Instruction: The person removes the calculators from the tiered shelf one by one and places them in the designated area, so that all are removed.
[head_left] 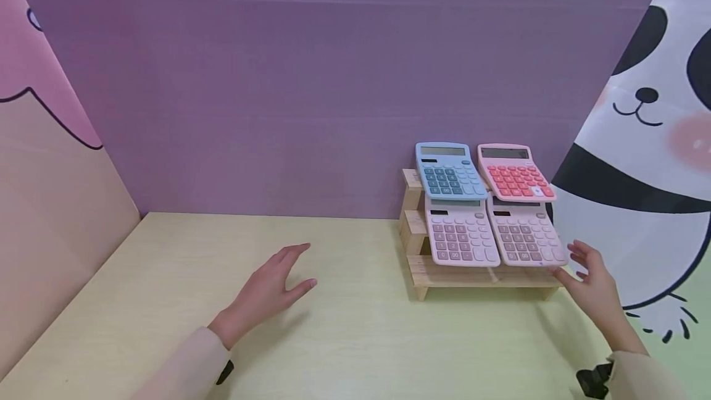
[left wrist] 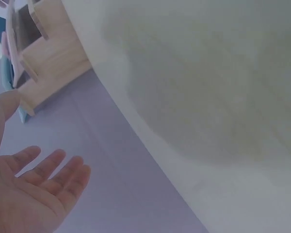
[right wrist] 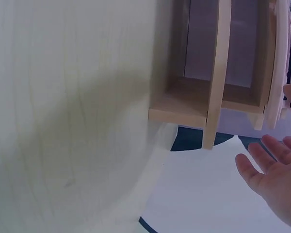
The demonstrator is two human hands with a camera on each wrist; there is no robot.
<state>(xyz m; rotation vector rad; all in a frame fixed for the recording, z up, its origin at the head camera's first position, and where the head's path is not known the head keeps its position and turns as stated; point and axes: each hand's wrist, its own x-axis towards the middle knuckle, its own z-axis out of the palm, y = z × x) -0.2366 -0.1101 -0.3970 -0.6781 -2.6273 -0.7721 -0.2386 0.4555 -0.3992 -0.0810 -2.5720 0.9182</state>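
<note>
On a stepped wooden stand (head_left: 461, 276) lean a blue calculator (head_left: 452, 171) and a pink calculator (head_left: 516, 173) in the upper row. Below them are two pale pink calculators, a left one (head_left: 463, 236) and a right one (head_left: 528, 236). My right hand (head_left: 597, 289) is beside the right pale pink calculator, its thumb tip at the lower right corner and its fingers loosely spread. In the right wrist view that hand (right wrist: 276, 174) has nothing in its grasp. Over the table to the left, my left hand (head_left: 266, 292) is held with fingers and thumb apart, holding nothing.
The pale wooden table (head_left: 361, 344) runs back to a purple backdrop (head_left: 278, 110). A panda-printed panel (head_left: 639, 165) stands close on the right, and a pink and beige panel (head_left: 50, 202) on the left. A dark strap (head_left: 595, 380) is on the right wrist.
</note>
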